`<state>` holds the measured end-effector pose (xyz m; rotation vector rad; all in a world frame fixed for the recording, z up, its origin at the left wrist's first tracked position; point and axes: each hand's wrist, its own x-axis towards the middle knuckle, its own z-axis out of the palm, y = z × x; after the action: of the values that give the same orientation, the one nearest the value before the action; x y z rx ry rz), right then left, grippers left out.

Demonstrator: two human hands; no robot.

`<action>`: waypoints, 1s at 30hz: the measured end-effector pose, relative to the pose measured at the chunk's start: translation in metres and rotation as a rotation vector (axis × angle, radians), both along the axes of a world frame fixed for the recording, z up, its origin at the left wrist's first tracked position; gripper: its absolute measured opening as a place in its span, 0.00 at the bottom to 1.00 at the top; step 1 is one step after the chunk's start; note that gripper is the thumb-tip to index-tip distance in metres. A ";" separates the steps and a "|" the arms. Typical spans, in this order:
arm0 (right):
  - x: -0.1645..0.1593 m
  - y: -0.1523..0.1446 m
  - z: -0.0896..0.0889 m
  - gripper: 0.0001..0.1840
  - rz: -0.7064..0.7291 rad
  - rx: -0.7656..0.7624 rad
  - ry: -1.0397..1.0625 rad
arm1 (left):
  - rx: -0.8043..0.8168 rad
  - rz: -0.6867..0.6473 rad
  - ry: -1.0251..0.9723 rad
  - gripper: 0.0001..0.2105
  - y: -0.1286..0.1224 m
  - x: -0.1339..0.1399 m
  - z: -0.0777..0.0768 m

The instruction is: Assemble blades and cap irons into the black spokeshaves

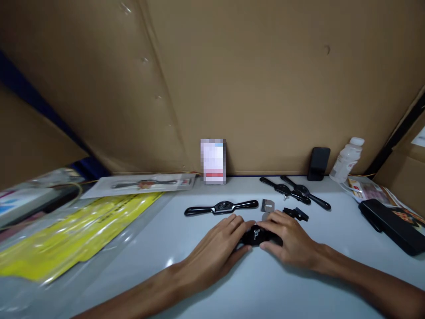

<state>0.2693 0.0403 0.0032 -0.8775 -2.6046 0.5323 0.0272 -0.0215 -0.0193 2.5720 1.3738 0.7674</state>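
A black spokeshave [256, 235] lies low over the table between my two hands, its silver wing screw facing up. My left hand [229, 239] is closed around its left end, and my right hand [288, 237] grips the right end, so both handles are mostly hidden. Just beyond my fingers rests another black spokeshave body [221, 208]. To its right are a flat metal blade [267, 205] with a slot and some small black cap pieces [295, 214]. Farther back, two more black spokeshaves [295, 192] lie side by side at a slant.
On the left are a packaged spokeshave [142, 183] and yellow plastic packaging [83, 235]. A phone with a blurred screen [213, 161] and a dark phone [319, 164] lean on the cardboard wall [249, 88]. A bottle [347, 160] and black case [393, 227] stand at right.
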 end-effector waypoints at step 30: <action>-0.022 -0.028 -0.009 0.15 0.063 0.540 0.219 | -0.460 -0.046 -0.101 0.14 -0.024 0.018 0.032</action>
<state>0.2478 0.0122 -0.0055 -0.5258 -2.3933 -0.0674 0.0450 -0.0460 0.0129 2.1698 1.2770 0.4934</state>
